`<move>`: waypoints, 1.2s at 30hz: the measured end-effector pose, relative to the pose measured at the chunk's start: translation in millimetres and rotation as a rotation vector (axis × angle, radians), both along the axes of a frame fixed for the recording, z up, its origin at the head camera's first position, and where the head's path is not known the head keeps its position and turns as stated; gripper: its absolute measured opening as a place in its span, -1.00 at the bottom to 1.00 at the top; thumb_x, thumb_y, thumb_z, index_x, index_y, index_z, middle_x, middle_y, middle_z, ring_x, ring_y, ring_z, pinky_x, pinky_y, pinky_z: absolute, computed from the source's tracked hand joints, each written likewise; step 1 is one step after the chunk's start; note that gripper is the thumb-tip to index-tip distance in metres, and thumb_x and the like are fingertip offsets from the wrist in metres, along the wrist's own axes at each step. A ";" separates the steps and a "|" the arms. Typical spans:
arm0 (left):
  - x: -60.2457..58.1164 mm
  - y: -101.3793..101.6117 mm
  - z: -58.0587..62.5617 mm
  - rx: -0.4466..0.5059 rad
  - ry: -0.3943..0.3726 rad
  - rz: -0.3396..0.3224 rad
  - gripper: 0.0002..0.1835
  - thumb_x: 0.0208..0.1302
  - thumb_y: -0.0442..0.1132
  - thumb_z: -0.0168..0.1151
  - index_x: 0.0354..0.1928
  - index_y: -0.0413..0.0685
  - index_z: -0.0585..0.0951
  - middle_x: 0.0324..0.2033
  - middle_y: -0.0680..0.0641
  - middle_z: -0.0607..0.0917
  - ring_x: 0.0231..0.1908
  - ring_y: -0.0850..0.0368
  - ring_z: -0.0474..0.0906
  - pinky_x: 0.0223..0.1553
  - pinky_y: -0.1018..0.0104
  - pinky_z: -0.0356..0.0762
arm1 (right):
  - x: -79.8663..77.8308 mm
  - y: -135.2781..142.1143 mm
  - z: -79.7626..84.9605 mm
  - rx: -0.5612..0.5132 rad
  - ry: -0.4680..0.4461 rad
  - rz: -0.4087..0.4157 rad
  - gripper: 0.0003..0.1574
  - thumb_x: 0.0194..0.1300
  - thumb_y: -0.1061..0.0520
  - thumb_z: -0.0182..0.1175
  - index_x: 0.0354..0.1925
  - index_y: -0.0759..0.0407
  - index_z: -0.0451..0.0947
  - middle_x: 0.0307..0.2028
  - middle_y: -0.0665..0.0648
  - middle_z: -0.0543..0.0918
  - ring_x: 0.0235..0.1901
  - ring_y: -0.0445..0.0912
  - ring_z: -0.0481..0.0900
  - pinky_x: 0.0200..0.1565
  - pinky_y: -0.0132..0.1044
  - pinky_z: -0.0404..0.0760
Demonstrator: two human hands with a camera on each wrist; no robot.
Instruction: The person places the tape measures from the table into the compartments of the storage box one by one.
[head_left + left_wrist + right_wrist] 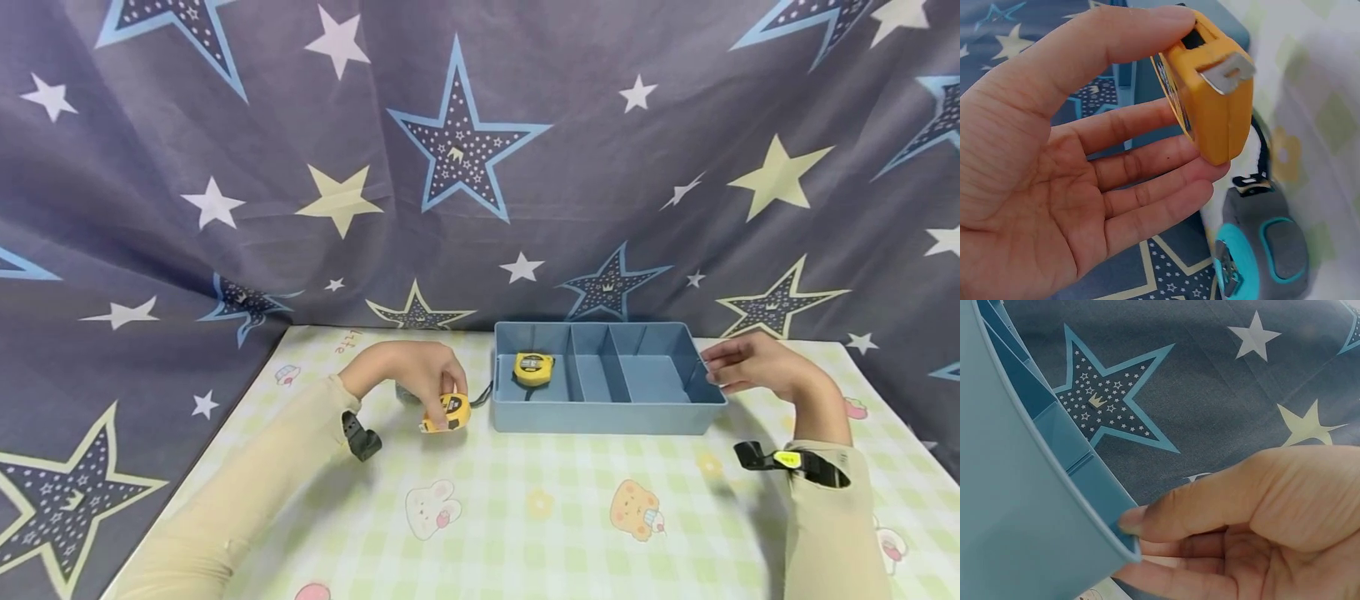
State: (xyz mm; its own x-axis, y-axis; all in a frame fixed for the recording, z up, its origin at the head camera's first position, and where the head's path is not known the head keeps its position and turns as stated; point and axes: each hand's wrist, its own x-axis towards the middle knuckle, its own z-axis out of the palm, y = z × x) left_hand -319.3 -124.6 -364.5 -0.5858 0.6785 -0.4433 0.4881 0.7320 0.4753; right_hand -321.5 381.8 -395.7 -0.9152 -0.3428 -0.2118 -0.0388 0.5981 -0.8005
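Note:
My left hand (427, 375) pinches an orange-yellow tape measure (455, 410) between thumb and fingers, left of a blue divided box (607, 418). Its metal end hook (1229, 73) shows in the left wrist view, and a black strap (483, 395) trails towards the box. Beside that hand lies a grey and turquoise tape measure (1266, 240), mostly hidden in the head view. A yellow tape measure (533, 369) lies in the box's left compartment. At the box's right end, my right hand (761, 367) grips the rim, thumb over the edge and fingers outside.
Two dividers split the box into a left, a narrow middle and a right compartment. Under it is a table with a green checked cloth (540, 542). A dark curtain with stars (480, 275) hangs right behind the table's far edge.

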 end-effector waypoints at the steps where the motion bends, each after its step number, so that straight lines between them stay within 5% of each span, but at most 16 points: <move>1: -0.5 0.1 1.4 0.013 -0.007 -0.007 -0.55 -0.06 -0.17 0.64 -0.05 0.00 0.76 -0.34 0.03 0.81 -0.34 0.28 0.69 -0.16 0.39 0.64 | -0.7 0.3 -0.1 0.000 -0.001 0.000 -0.33 0.36 0.35 0.20 0.30 0.71 0.27 -0.03 0.31 0.73 -0.23 -0.32 0.69 -0.07 -0.17 0.77; 7: -1.0 0.7 9.6 0.088 -0.010 -0.038 -0.55 -0.07 -0.22 0.64 -0.05 0.02 0.76 -0.28 0.04 0.82 -0.25 0.23 0.72 -0.12 0.38 0.67 | -2.0 2.1 -2.0 -0.020 -0.011 0.000 -0.33 0.34 0.36 0.22 0.29 0.73 0.27 -0.09 0.23 0.75 -0.25 -0.32 0.69 -0.10 -0.19 0.77; 17: 1.4 2.1 19.4 0.199 0.075 -0.035 -0.47 -0.09 -0.24 0.66 0.03 0.05 0.74 -0.14 0.05 0.79 -0.09 0.14 0.70 -0.02 0.29 0.68 | -0.4 1.7 -3.8 -0.020 0.003 0.004 -0.34 0.34 0.34 0.24 0.26 0.73 0.31 -0.03 0.39 0.73 -0.24 -0.31 0.71 -0.08 -0.16 0.77; 36: -5.6 15.5 29.2 0.347 0.064 -0.063 -0.45 -0.04 -0.28 0.61 0.09 -0.09 0.70 -0.12 -0.06 0.79 -0.04 0.05 0.71 0.05 0.23 0.70 | -0.6 3.8 -4.6 -0.032 0.002 0.020 -0.35 0.36 0.34 0.21 0.27 0.73 0.30 -0.01 0.34 0.71 -0.23 -0.31 0.69 -0.09 -0.21 0.76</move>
State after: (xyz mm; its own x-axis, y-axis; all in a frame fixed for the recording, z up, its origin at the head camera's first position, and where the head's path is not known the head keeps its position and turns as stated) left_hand -324.9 -109.1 -335.3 -0.5574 0.8177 -0.1439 0.5640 0.5001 0.6571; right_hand -322.1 385.7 -400.3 -0.9086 -0.3674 -0.1989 -0.0515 0.5711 -0.8193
